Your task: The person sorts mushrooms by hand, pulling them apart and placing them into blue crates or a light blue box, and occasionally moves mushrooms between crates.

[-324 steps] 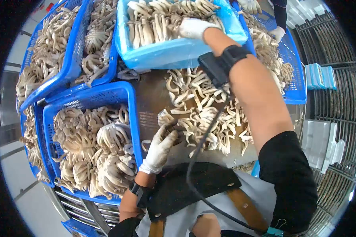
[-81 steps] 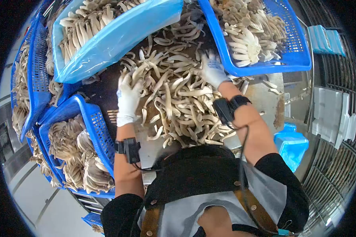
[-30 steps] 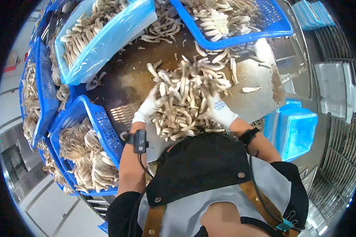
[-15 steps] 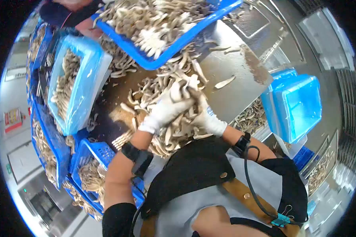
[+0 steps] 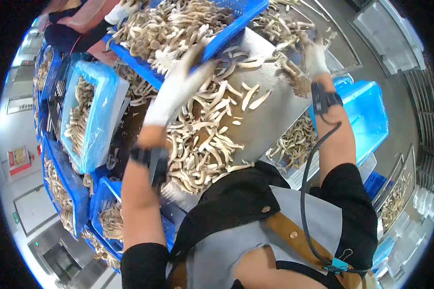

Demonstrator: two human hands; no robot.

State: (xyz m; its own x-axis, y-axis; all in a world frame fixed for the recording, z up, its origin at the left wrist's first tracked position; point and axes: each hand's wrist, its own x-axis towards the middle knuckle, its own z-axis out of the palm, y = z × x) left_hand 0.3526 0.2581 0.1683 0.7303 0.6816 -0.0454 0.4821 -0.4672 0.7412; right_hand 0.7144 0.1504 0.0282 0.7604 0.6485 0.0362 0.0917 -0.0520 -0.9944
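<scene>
My left hand (image 5: pixel 178 89), in a white glove and blurred by motion, is raised over the near edge of the big blue basket (image 5: pixel 222 41) with its fingers apart and nothing in them. That basket is heaped with brown-and-white mushrooms (image 5: pixel 171 29). Reaching out to the upper right, my gloved right hand (image 5: pixel 315 54) is over a wire mesh tray (image 5: pixel 333 61) with mushrooms on it; its fingers are spread. Loose mushrooms (image 5: pixel 210 144) lie in a pile on the metal table (image 5: pixel 260 120) in front of my body.
A blue-lined bin (image 5: pixel 106 115) holding mushrooms stands at the left, beside several blue baskets (image 5: pixel 77 192). At the right are blue-lined bins (image 5: pixel 366 113) and a tray of mushrooms (image 5: pixel 299 142). A co-worker's gloved hand (image 5: pixel 122 11) is at the upper left.
Both hands have left the mushroom pile and moved apart, the left up to the basket and the right to the far right tray. A co-worker's gloved hand has come into view.
</scene>
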